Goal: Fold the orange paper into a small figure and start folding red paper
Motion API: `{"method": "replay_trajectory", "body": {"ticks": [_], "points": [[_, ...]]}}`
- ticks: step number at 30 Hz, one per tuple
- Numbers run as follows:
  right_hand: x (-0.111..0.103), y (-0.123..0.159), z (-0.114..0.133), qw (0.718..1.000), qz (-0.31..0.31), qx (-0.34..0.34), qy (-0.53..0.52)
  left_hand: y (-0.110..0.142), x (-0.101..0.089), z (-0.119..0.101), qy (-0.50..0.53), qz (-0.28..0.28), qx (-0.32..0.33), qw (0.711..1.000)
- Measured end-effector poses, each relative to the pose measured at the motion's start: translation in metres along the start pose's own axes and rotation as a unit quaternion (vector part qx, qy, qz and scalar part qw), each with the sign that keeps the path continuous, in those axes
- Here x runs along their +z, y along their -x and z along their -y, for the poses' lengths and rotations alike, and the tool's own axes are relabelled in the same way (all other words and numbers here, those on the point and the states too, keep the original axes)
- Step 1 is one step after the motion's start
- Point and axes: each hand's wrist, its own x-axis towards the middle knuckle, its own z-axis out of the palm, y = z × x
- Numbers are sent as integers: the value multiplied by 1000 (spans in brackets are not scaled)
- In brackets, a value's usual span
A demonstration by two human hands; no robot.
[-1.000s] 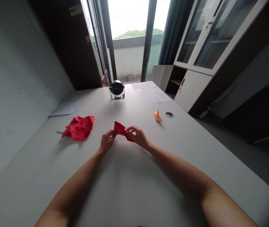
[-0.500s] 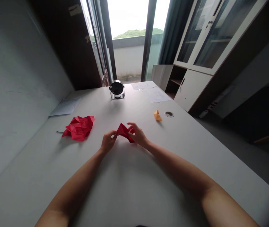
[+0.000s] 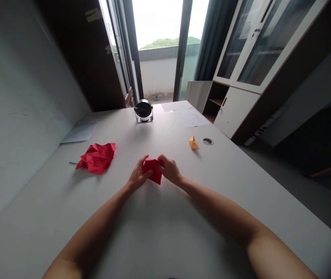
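Observation:
A small folded red paper piece (image 3: 154,170) sits between both my hands above the middle of the white table (image 3: 165,232). My left hand (image 3: 138,176) grips its left side with fingers curled around it. My right hand (image 3: 168,169) pinches its right side, fingers closed. The paper is pressed into a compact, pointed shape, its lower tip near the tabletop.
A larger crumpled red folded paper (image 3: 97,157) lies to the left. A small orange folded piece (image 3: 193,143) sits right of centre beside a round cable hole (image 3: 207,141). A small desk fan (image 3: 143,110) and loose white sheets (image 3: 79,131) lie farther back. Cabinets stand at right.
My hands have come closer together, and the red paper went from a spread, wing-like shape to a narrower, compact one held lower.

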Motion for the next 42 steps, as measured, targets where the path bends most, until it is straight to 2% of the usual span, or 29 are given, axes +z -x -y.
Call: {"method": "replay_trajectory", "body": {"ticks": [5, 10, 14, 18, 24, 29, 32, 37, 42], "points": [[3, -1, -3, 999, -12, 4, -34, -2, -1, 7, -33, -41, -4, 999], [4, -2, -8, 995, -8, 9, -101, -5, -2, 9, 78, -40, -60, 994], [6, -6, -15, 970, -2, 27, -243, -10, -5, 13, 191, -56, -80, 977], [6, -10, -20, 937, 17, 58, -345, -11, -10, 20, 229, -67, -89, 967], [2, -11, -22, 939, -13, 86, -333, -12, -13, 18, 286, -61, -113, 950], [3, -10, -23, 930, 73, 73, -354, -12, -14, 13, 291, -49, -104, 950], [4, -8, -21, 934, 108, 53, -337, -13, -14, 14, 287, -41, -103, 952], [6, -7, -23, 946, 97, 43, -307, -13, -13, 16, 251, -41, -98, 962], [10, -8, -31, 935, 75, 76, -338, -9, -13, 12, 191, -1, -84, 978]]}}
